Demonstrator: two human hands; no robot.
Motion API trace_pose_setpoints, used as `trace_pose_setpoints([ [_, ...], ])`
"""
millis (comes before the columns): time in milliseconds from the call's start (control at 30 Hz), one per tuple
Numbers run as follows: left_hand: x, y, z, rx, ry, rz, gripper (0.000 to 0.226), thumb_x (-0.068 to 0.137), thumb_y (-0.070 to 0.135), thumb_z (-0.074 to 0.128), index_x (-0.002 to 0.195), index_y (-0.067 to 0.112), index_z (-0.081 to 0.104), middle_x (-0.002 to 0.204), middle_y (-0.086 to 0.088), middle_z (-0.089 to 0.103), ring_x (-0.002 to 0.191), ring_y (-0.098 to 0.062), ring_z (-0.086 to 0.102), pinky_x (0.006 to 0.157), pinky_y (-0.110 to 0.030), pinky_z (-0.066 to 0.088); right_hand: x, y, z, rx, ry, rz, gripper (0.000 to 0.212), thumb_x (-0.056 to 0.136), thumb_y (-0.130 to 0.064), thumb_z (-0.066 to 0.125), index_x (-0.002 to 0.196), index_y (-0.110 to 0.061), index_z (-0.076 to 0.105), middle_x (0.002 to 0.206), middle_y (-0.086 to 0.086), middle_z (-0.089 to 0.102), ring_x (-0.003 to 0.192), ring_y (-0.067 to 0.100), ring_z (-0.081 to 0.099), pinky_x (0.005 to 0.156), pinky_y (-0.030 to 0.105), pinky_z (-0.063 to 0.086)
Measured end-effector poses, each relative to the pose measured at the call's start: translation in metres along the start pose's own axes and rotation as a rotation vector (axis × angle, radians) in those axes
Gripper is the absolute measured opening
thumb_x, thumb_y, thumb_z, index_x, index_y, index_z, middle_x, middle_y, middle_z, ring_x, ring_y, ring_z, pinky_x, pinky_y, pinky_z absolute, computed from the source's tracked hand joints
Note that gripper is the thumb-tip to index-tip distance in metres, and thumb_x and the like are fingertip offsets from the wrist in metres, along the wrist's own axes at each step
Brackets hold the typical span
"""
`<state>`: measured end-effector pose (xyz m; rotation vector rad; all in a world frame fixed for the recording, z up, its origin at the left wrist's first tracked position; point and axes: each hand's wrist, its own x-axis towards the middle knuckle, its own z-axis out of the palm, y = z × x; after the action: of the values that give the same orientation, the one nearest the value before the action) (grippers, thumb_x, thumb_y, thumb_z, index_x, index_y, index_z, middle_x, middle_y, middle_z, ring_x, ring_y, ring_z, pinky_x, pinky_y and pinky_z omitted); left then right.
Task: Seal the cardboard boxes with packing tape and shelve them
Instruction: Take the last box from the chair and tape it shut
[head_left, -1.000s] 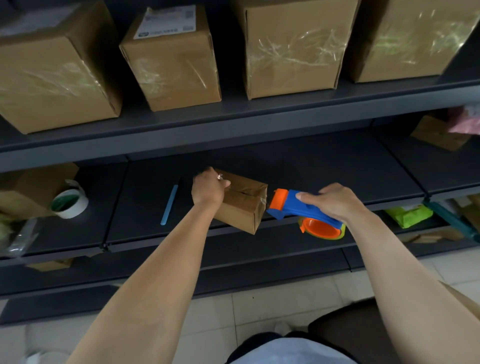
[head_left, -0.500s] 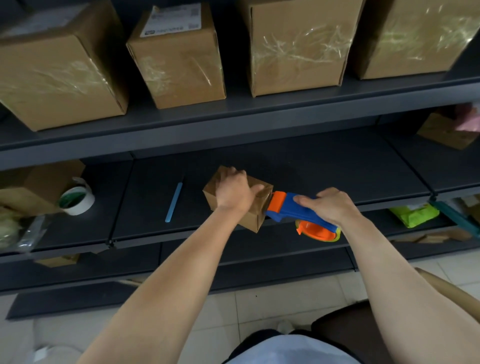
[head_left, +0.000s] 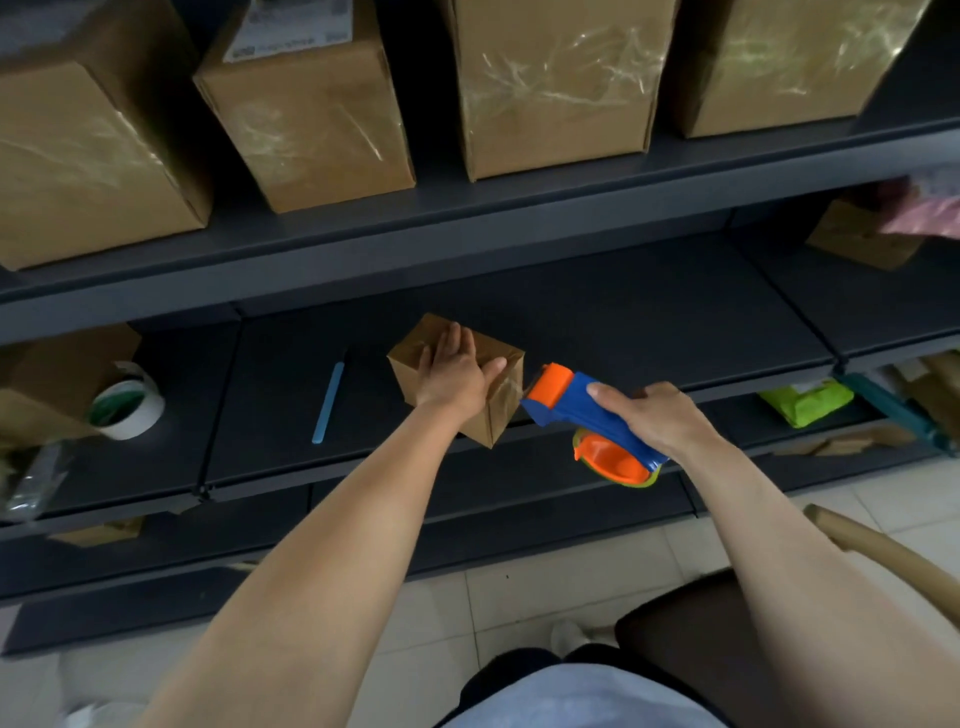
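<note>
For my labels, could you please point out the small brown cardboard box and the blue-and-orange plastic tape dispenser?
small brown cardboard box (head_left: 501, 410): head view, its right-hand side face.
blue-and-orange plastic tape dispenser (head_left: 569, 402): head view, its blue body.

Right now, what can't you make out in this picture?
Head view:
- Box top seam: the left hand lies over it, so taped or not is unclear.
- Tape left in the dispenser: the right hand and blue body cover most of it.
- Label at the top: blurred, cut by the edge.
- Pink thing at far right: blurred, cut by the edge.
</note>
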<state>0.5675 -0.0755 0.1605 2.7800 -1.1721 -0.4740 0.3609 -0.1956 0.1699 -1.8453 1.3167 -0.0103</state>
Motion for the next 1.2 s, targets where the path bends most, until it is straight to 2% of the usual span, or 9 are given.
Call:
trace_pose_setpoints([
  [133,-0.002,-0.001,-0.001,0.011,-0.011,-0.001,0.069,0.098,0.053,0.015,0.150,0.013,-0.005,0.158,-0.004,-0.010,0.145,-0.018,-0.004,0.115,-0.037,-0.002,-0.009,0.022,-0.004,0.046,0.019,-0.032,0.049,0.067,-0.074,0.061,0.073,-0.025,0.063,0.072,-0.014,0.059,0.064,0.002,0.055,0.051,0.020,0.036],
  [333,-0.005,-0.001,-0.006,0.052,-0.029,0.027,0.079,0.094,0.063,0.014,0.149,0.012,-0.010,0.158,-0.005,-0.013,0.145,-0.018,-0.008,0.116,-0.039,-0.003,-0.019,0.048,0.005,-0.084,0.072,0.007,0.050,0.074,-0.067,0.062,0.057,-0.021,0.055,0.061,-0.001,0.056,0.059,0.011,0.053,0.047,0.024,0.033],
  [433,-0.008,-0.001,-0.007,0.050,-0.058,0.033,0.103,0.081,0.078,0.030,0.148,0.012,-0.014,0.157,-0.005,-0.018,0.144,-0.018,-0.013,0.115,-0.039,-0.005,-0.016,0.025,0.016,-0.173,0.084,-0.009,0.053,0.077,-0.069,0.056,0.070,-0.017,0.058,0.066,-0.001,0.054,0.062,0.017,0.051,0.055,0.028,0.036],
  [500,-0.009,0.001,-0.005,0.055,-0.049,0.029,0.111,0.078,0.077,0.041,0.148,0.012,-0.016,0.157,-0.006,-0.019,0.144,-0.018,-0.014,0.115,-0.039,-0.005,-0.015,0.015,0.021,-0.216,0.084,0.022,0.057,0.078,-0.071,0.053,0.082,-0.014,0.061,0.068,-0.001,0.052,0.061,0.016,0.049,0.055,0.029,0.036],
  [700,-0.012,0.008,0.003,0.144,0.082,0.034,0.099,0.086,0.066,0.041,0.149,0.007,-0.006,0.158,-0.012,-0.007,0.145,-0.025,-0.006,0.116,-0.038,-0.001,-0.014,-0.011,0.041,-0.259,0.077,0.064,0.056,0.084,-0.067,0.050,0.090,-0.012,0.051,0.086,0.006,0.053,0.094,0.030,0.060,0.066,0.032,0.041],
  [867,-0.018,0.011,0.013,0.149,0.167,-0.004,0.088,0.087,0.061,0.044,0.151,0.017,0.004,0.156,-0.021,0.002,0.143,-0.038,0.001,0.116,-0.045,0.002,-0.013,-0.033,0.055,-0.366,0.101,0.044,0.054,0.090,-0.059,0.047,0.106,-0.010,0.061,0.102,0.011,0.064,0.101,0.031,0.061,0.068,0.031,0.039],
  [1000,-0.015,0.011,0.010,0.150,0.140,-0.016,0.088,0.087,0.063,0.043,0.151,0.020,0.002,0.156,-0.022,0.002,0.144,-0.037,0.004,0.116,-0.043,0.005,-0.014,-0.058,0.063,-0.497,0.123,-0.026,0.037,0.093,-0.045,0.049,0.102,-0.013,0.065,0.075,0.004,0.052,0.086,0.026,0.059,0.065,0.031,0.041],
  [1100,-0.014,0.012,0.008,0.155,0.123,-0.019,0.087,0.087,0.063,0.042,0.151,0.020,0.001,0.156,-0.021,0.002,0.144,-0.036,0.004,0.116,-0.043,0.006,-0.018,-0.062,0.071,-0.658,0.145,-0.127,0.020,0.088,-0.026,0.060,0.104,-0.015,0.063,0.084,0.004,0.058,0.088,0.025,0.060,0.070,0.034,0.040],
  [1200,-0.016,0.009,0.007,0.132,0.111,-0.004,0.089,0.087,0.062,0.044,0.151,0.020,-0.001,0.156,-0.021,-0.001,0.144,-0.036,0.001,0.116,-0.043,0.003,-0.021,-0.054,0.072,-0.658,0.151,-0.116,0.019,0.088,-0.024,0.060,0.104,-0.014,0.061,0.081,0.005,0.053,0.092,0.027,0.061,0.073,0.035,0.041],
])
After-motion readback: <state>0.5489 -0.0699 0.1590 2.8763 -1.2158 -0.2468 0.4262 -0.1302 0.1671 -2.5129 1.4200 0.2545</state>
